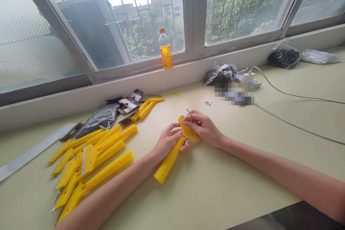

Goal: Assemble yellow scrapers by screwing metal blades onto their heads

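Observation:
A yellow scraper (169, 161) is held over the table in front of me, its hollow handle pointing down toward me and its flat head tilted away. My left hand (165, 142) is closed around the neck of the scraper. At the head, my right hand (208, 129) pinches a thin metal rod tool (189, 113), whose lower end is hidden by the fingers. These right fingers also touch the scraper's head. Beyond the right hand lie several small metal screws (208, 103). Left of my left forearm, several yellow scrapers with blades (90, 158) lie in an overlapping pile.
Behind the pile sit a bag of black parts (98, 118), card packets (130, 104) and yellow handles (147, 109). A juice bottle (166, 52) stands on the sill. At right are a dark plastic bag (221, 74), a white charger (248, 77) and cables (296, 95).

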`<state>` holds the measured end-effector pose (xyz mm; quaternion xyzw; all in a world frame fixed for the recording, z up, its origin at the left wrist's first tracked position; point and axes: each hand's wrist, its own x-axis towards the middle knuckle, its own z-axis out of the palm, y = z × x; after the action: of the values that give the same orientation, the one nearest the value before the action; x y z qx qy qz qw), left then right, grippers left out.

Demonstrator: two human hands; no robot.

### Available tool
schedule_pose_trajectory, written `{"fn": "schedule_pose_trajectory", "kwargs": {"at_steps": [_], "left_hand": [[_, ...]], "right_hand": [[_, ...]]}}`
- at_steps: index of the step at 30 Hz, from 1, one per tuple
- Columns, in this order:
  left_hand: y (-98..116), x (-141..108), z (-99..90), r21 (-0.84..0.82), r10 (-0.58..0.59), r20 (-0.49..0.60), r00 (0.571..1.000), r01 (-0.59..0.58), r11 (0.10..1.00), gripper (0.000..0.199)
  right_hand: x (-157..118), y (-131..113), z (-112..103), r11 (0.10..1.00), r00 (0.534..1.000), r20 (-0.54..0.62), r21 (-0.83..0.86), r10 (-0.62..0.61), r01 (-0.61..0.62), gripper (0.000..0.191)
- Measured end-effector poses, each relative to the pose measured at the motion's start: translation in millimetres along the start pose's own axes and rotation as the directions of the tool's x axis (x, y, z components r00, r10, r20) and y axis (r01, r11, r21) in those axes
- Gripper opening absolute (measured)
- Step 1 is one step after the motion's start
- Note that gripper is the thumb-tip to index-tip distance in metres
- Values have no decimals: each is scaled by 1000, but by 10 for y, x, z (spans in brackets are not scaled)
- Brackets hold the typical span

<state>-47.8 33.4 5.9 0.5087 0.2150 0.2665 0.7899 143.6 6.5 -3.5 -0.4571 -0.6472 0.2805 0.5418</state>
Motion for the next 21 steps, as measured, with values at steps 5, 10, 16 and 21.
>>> {"fn": "schedule_pose_trajectory", "kwargs": {"at_steps": [5,10,16,21], "left_hand": [[35,-16,34,9,6,15,1000,-6,1000,41],[46,-38,47,23,3,31,1000,-4,1000,37],[36,-44,78,50,43,24,999,-44,998,37],[36,-32,101,43,57,-17,998,-56,997,41]], "right_hand": [[9,22,9,999,1000,-11,46,25,-25,20],[-9,9,-2,992,995,11,71,100,-101,26],[-23,-66,-26,998,997,48,-3,56,-56,26],[-23,-99,-25,998,999,39,-59,34,-32,24]]}}
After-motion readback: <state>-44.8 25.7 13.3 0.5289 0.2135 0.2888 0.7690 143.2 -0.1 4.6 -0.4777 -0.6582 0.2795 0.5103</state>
